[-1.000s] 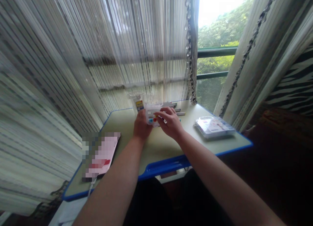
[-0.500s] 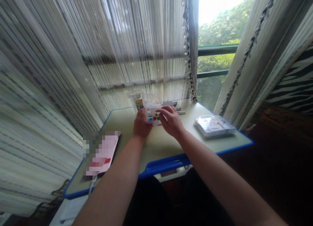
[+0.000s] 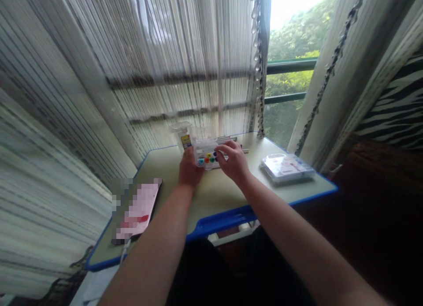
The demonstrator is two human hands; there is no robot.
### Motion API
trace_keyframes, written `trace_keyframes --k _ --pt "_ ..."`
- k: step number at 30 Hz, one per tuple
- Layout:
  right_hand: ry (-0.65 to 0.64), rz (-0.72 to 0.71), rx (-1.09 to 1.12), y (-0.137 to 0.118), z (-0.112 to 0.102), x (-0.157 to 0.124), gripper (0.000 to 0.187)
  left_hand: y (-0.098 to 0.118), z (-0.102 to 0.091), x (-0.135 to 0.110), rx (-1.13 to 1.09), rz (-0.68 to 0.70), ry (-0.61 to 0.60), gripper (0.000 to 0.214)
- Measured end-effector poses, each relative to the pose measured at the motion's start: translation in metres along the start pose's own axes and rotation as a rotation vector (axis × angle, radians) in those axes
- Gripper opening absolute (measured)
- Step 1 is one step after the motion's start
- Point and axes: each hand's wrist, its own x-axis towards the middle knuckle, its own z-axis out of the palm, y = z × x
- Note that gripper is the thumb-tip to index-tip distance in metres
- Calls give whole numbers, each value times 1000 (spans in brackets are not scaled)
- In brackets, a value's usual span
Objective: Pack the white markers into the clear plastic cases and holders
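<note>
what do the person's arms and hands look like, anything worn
The left forearm and right forearm are bare: no sleeve, watch or bracelet shows. The left hand and right hand wear no gloves; no ring shows, though some fingers are hidden.

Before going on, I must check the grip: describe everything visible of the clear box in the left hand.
The clear box looks plastic, with what seems a raised lid behind and round blue, red, yellow and green spots inside. It tilts toward the camera over the table. The left hand grips its left side; the right hand partly hides its right end, contact unclear.
</note>
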Motion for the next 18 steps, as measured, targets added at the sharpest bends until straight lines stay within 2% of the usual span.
trace_keyframes --k 5,9,15,18 --pt "-26 -13 -15 2 -2 1 17 2 -2 1 6 8 -21 30" --pt "-51 -82 -66 4 -5 1 26 2 -2 1 18 15 -14 31" --pt "-107 -133 -76 5 -6 0 38 -2 -2 1 1 22 9 30" --pt "-92 -129 -66 5 -6 0 40 -4 -1 0 -8 7 22 30"
